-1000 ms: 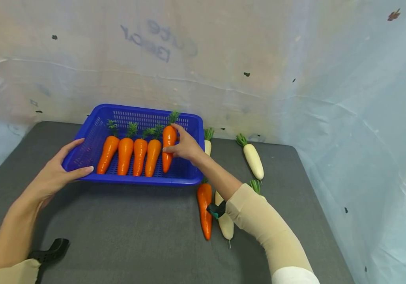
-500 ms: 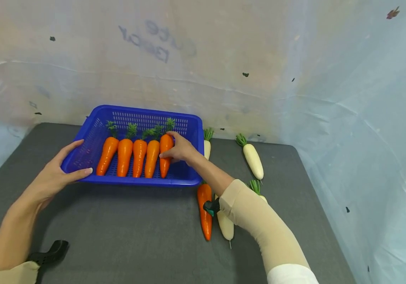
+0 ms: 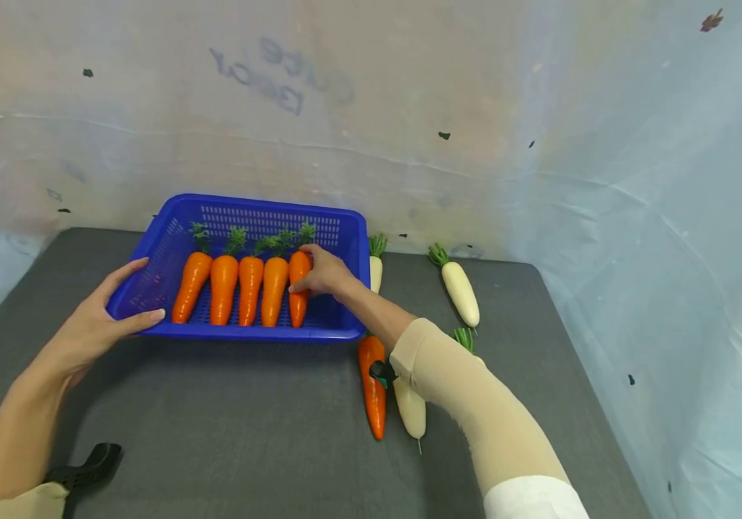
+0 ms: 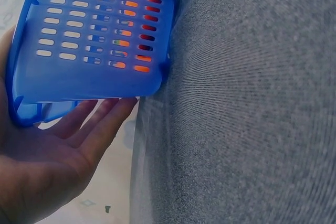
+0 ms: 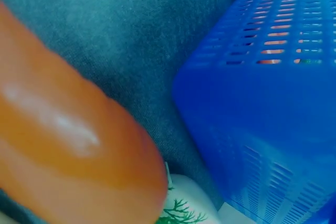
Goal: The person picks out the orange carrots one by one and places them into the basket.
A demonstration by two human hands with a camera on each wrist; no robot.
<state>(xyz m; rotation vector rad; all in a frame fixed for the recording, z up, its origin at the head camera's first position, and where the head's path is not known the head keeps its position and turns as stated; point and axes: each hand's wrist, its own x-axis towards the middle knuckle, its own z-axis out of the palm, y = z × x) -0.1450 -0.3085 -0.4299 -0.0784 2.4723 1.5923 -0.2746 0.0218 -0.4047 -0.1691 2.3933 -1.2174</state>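
A blue plastic basket (image 3: 267, 334) with slotted walls stands at the back left of the table. My left hand (image 3: 94, 321) grips its left end, thumb over the rim; in the left wrist view the fingers of that hand (image 4: 63, 161) reach along the outside of the slotted wall. Inside, several orange carrots (image 3: 224, 288) with green tops lie side by side. At the right of this row, my right hand (image 3: 328, 274) pinches a carrot (image 3: 299, 267) between thumb and fingers. The right wrist view does not show that hand.
Right of the basket, a loose carrot (image 3: 373, 389) lies beside a white radish (image 3: 412, 411), partly under my right forearm. Another white radish (image 3: 461, 294) lies farther back; two more are partly hidden. Plastic sheeting (image 3: 371, 144) hangs behind the grey table (image 3: 247, 425).
My right hand has lowered the carrot into the row, beside the other carrots. My left hand keeps its grip on the basket. The whole head view has shifted slightly.
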